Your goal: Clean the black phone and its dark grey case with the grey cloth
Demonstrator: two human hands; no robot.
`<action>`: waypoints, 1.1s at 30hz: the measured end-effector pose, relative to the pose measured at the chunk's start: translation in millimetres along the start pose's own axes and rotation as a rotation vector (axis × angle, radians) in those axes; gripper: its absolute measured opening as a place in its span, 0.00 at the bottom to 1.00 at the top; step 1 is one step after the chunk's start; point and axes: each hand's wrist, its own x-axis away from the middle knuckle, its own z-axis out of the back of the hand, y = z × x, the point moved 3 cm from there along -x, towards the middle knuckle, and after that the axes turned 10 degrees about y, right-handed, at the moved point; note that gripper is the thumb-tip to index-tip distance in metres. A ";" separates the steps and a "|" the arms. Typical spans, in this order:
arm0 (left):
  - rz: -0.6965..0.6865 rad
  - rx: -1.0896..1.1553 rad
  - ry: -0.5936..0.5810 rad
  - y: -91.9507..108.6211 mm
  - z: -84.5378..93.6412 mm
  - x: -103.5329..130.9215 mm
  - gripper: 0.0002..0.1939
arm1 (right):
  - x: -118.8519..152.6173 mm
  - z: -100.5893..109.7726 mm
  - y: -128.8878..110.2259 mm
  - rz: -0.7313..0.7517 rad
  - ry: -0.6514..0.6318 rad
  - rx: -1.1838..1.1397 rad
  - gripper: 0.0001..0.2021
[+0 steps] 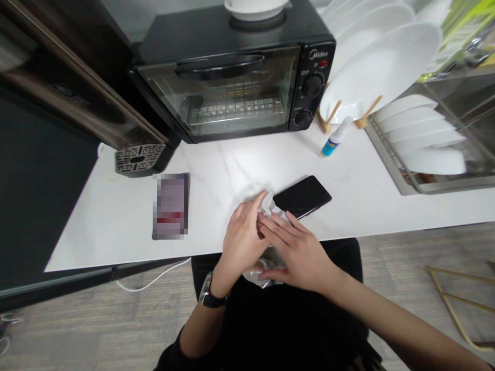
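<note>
A black phone (303,197) lies on the white counter, its left end partly behind a crumpled white tissue (269,205). My left hand (243,234), with a watch on its wrist, is closed around the tissue at the counter's front edge. My right hand (299,250) lies across it from the right, fingers close together and pressed on the tissue. Something shiny and pale shows below between the hands; I cannot make out what it is. A second phone (170,206), its screen blurred out, rests on the counter to the left.
A black toaster oven (235,93) stands behind the phones, with a white dish (257,9) on top. Right of it are a small spray bottle (335,139), upright plates (382,72) and a sink rack with dishes (421,134). A dark machine's drip tray (139,158) sits left.
</note>
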 end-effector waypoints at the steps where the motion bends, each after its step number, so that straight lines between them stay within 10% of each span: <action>1: -0.007 0.003 0.000 0.2 0.2 0.0 0.45 | 0.1 0.9 2.5 -0.021 0.006 0.004 0.40; 5: -0.027 0.017 0.003 1.7 0.7 -0.3 0.50 | 3.9 8.4 20.2 -0.301 0.154 0.225 0.39; 10: -0.021 -0.015 -0.001 2.8 -0.3 -0.5 0.45 | 8.9 1.8 1.4 -0.002 -0.010 0.031 0.42; 14: -0.043 0.000 0.003 3.7 -0.6 -0.4 0.50 | 10.2 8.0 17.5 -0.279 0.126 0.228 0.39; 19: -0.012 -0.017 -0.001 1.7 -1.3 0.5 0.44 | 3.3 -4.9 -3.1 -0.037 -0.001 -0.005 0.44; 24: -0.030 0.007 0.003 1.1 -1.6 1.3 0.49 | 3.8 2.1 5.5 -0.314 0.149 0.227 0.40; 29: -0.031 -0.015 0.021 0.7 -1.5 0.0 0.43 | 7.5 -1.3 1.2 -0.057 -0.022 0.059 0.42; 33: -0.038 -0.008 0.017 0.6 -2.4 0.2 0.50 | 8.1 4.0 17.5 -0.354 0.141 0.266 0.42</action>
